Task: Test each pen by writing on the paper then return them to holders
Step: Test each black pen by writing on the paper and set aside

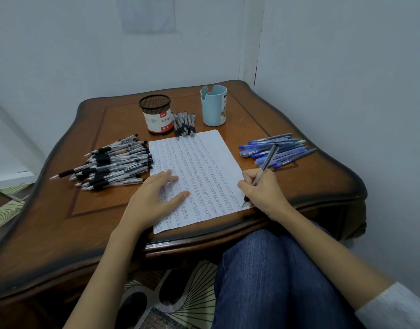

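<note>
While the right hand [263,191] pinches a pen [268,160] at the five o'clock corner of the paper [204,160] and the left hand [154,195] presses it, fingers spread flat, the tip may skid onto the table [97,210].

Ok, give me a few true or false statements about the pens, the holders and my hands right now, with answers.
1. The right hand grips a pen with its tip on the paper. True.
2. The left hand holds a pen. False: it rests flat on the paper and holds nothing.
3. The blue pens lie right of the paper. True.
4. Pens stick out of the mesh holder. False: none show above its rim.
</note>
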Demonstrator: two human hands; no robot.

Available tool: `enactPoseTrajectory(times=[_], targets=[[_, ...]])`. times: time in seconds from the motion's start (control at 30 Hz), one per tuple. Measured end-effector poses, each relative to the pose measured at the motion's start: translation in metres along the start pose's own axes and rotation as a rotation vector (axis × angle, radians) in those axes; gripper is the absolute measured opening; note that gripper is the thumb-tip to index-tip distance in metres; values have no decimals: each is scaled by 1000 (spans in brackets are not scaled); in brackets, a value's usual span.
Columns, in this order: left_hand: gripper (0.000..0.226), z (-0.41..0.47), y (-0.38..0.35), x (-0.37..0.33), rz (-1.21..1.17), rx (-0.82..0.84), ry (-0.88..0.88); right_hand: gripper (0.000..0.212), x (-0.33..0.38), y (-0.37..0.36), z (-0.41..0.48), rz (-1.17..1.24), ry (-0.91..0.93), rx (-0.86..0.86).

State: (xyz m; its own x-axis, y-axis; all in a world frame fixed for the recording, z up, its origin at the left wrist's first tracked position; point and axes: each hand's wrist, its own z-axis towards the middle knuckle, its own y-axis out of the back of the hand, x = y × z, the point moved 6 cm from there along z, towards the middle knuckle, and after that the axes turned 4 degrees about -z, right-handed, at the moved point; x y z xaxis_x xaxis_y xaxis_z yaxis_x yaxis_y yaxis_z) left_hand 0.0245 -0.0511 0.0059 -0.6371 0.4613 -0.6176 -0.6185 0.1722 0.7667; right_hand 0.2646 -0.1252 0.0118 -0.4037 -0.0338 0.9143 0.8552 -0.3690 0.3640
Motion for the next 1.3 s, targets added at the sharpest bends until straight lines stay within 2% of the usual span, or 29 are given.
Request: enactPoseTrajectory(times=[0.1, 0.17, 0.27, 0.37, 0.57, 0.77, 1.07, 1.2, 1.3], targets=[[63, 0, 1, 1, 12, 2, 8, 46, -5, 5, 1, 315, -127, 11], [65, 0, 0, 1, 11, 7, 11, 44, -3, 7, 1, 416, -149, 20], [67, 0, 0, 0, 7, 12, 11, 33, 2, 4, 0, 366, -152, 45], [68, 0, 0, 0, 8, 12, 9, 38, 3, 4, 0, 362, -140, 50], [63, 0, 0, -1, 8, 11, 6, 31, 4, 3, 1, 302, -109, 60], [58, -1, 1, -2, 15, 1, 4, 37, 6, 5, -1, 286, -111, 25], [58, -2, 2, -4, 10, 1, 9, 28, 5, 7, -3, 303, -106, 28], [59, -3, 3, -6, 2, 5, 10, 22, 2, 3, 1, 314, -170, 50], [59, -3, 3, -6, -3, 6, 12, 30, 1, -1, 8, 351, -237, 55]])
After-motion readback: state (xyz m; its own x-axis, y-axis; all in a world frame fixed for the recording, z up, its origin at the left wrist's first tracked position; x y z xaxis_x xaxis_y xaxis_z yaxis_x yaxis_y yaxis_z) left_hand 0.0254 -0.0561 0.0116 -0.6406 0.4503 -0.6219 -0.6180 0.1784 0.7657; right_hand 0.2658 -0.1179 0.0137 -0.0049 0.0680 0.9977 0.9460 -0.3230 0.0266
